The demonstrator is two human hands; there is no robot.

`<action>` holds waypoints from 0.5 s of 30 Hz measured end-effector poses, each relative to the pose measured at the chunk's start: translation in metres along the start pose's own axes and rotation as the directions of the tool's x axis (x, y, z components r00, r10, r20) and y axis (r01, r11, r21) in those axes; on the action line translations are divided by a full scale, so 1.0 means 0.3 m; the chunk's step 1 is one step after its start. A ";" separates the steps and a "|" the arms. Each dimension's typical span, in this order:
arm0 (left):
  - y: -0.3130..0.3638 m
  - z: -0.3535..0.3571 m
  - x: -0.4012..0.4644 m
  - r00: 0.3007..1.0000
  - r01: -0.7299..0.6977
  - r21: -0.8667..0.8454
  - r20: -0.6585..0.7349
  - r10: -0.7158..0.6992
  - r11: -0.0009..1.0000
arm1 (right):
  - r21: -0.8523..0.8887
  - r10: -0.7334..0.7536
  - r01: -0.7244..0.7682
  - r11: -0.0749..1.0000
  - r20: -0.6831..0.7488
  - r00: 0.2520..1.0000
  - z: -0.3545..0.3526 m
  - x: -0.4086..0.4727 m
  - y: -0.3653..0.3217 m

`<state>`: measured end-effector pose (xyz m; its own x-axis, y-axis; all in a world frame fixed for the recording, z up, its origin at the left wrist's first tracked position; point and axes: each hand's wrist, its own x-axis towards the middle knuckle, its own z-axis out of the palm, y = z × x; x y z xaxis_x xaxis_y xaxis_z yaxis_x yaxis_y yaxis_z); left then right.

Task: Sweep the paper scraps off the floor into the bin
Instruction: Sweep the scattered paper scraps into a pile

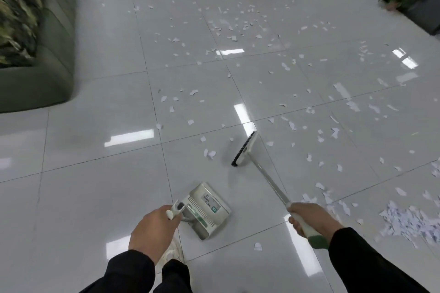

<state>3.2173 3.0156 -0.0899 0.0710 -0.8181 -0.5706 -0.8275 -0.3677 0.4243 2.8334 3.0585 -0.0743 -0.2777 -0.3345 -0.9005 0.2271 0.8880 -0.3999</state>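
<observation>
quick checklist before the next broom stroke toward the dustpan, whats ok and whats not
1. Right hand grips the broom handle: ok.
2. Left hand holds the dustpan by its handle: ok.
3. Broom head is down at the floor with bristles facing left: ok; actual contact cannot tell.
4. Scraps in the stroke's path: ok, a small clump lies just left of the head.
5. Dustpan mouth turned toward the broom: cannot tell from this angle.
6. Big pile of scraps at the right is gathered in: not ok, it lies apart from the pan.
</observation>
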 end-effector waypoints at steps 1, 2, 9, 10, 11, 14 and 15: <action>0.024 0.005 0.004 1.000 -0.020 0.010 0.003 0.020 1.000 | 0.029 -0.006 0.006 1.000 0.011 1.000 0.038 -0.023 -0.009; -0.044 -0.077 0.067 1.000 0.012 -0.004 -0.019 -0.012 1.000 | 0.014 -0.016 0.015 1.000 0.051 0.999 0.211 0.007 -0.061; -0.277 -0.434 0.284 0.996 0.076 -0.016 -0.047 -0.077 0.997 | -0.021 0.011 -0.006 1.000 0.264 0.964 0.954 0.067 -0.313; -0.268 -0.442 0.277 0.997 0.063 -0.012 -0.047 -0.064 0.998 | -0.016 0.005 0.000 1.000 0.264 0.964 0.983 0.060 -0.331; -0.304 -0.490 0.304 0.994 0.088 -0.004 -0.065 -0.088 0.996 | -0.034 0.010 0.000 0.999 0.293 0.956 1.086 0.087 -0.366; -0.364 -0.569 0.344 0.987 0.118 0.025 -0.114 -0.115 0.993 | -0.079 0.020 0.007 0.997 0.338 0.941 1.285 0.144 -0.441; -0.389 -0.600 0.367 0.983 0.135 0.026 -0.133 -0.131 0.990 | -0.096 0.029 0.007 0.995 0.366 0.930 1.356 0.169 -0.468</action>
<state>3.4220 2.8887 -0.0758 0.2516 -0.8145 -0.5227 -0.8247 -0.4631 0.3246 3.1673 2.7886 -0.1332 0.0898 -0.4013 -0.9115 0.1347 0.9117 -0.3881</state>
